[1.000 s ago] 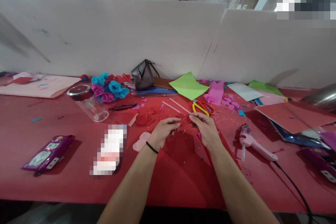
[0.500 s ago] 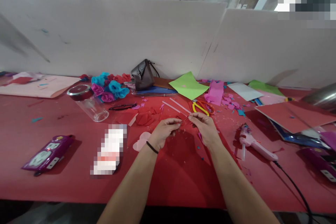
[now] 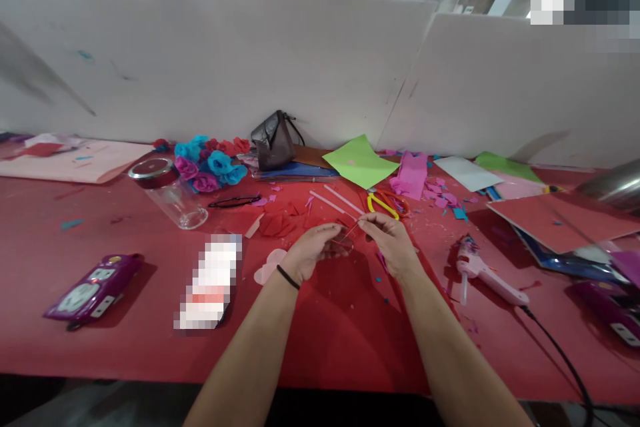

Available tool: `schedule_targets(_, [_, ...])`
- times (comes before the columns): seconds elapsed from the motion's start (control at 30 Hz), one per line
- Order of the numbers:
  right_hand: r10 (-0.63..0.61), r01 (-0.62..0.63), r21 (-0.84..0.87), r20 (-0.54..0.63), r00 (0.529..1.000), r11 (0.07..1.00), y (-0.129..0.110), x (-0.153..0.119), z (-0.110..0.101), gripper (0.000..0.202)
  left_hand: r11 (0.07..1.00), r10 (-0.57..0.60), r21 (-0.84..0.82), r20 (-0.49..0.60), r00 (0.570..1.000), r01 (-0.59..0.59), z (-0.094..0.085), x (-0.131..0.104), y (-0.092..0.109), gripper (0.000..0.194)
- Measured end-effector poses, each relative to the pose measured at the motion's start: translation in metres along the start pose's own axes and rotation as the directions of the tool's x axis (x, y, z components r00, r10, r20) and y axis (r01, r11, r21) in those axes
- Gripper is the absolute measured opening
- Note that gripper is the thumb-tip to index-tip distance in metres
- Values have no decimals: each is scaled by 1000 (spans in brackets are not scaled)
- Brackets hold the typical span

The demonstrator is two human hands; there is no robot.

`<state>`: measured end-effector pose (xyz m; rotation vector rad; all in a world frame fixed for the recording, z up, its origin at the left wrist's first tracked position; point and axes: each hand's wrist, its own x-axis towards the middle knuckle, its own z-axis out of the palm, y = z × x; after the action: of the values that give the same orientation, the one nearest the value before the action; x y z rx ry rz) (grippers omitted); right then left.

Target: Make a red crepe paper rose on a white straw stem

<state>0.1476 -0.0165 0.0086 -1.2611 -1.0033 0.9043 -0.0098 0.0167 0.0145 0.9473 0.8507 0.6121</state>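
In the head view, a thin pale stick (image 3: 351, 232), slender as a wire and faintly pinkish, runs on a slant between the two hands above the red paper-covered table (image 3: 125, 347). Its upper end is pinched in the fingertips of the right hand (image 3: 393, 243), and its lower end runs down into the curled fingers of the left hand (image 3: 313, 253), so both hands close on it at once. The stick is so fine that its colour and material are hard to tell; it shows only as a light line against the red. The left wrist carries a thin black band (image 3: 289, 277). The hands hover just over a darker red paper sheet (image 3: 345, 327) spread before the person.

Just beyond the hands lie two white plastic straws (image 3: 335, 199), side by side, and near the right hand a pair of scissors with yellow and red handles (image 3: 385, 203). Crumpled red paper scraps (image 3: 275, 223) sit to the left of the hands, with a pale pink heart-shaped cutout (image 3: 267, 267) just beside the left wrist. A pink and white hot glue gun (image 3: 483, 273) lies well to the right, its black cord trailing off. Farther back stand a cluster of blue, purple and red paper roses (image 3: 207, 163), a clear glass jar lying on its side (image 3: 170, 197), and a light green paper sheet (image 3: 360, 161).
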Motion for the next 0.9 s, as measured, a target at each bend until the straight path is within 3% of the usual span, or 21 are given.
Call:
schedule_targets(0.4, [-17, 18, -22, 51, 999, 1000, -10, -3, 2, 17, 999, 26, 19, 37, 999, -26, 3, -1, 1, 26])
schedule_targets(0.73, [26, -27, 14, 41, 999, 1000, -7, -5, 2, 25, 965, 215, 169, -81, 973, -199, 10, 1, -1, 21])
schedule_targets(0.9, [37, -35, -38, 54, 998, 999, -4, -3, 1, 27, 954, 239, 211, -117, 964, -210, 11, 0, -1, 22])
